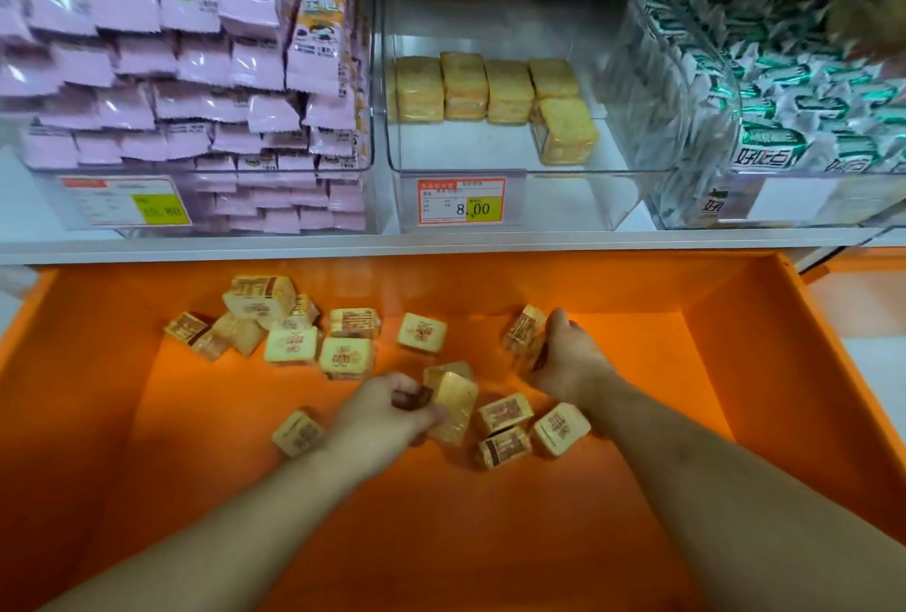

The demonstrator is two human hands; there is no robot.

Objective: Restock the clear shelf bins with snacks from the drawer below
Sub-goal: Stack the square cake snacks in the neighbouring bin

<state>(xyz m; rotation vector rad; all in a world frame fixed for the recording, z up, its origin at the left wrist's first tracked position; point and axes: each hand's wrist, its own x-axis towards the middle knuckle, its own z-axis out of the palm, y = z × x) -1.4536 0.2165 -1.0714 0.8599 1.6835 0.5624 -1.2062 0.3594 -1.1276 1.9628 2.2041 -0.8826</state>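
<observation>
The orange drawer is pulled out below the shelf, and several yellow wrapped snack packs lie scattered in it. My left hand grips one or two yellow packs in the drawer's middle. My right hand holds yellow packs further right and back. Above, the middle clear bin holds several of the same yellow packs along its back, with one standing nearer the front.
The left clear bin is stacked full of pink snack bags. On the right, a clear bin holds white and green wrapped snacks. Price tags hang on the bin fronts. A white shelf edge runs above the drawer.
</observation>
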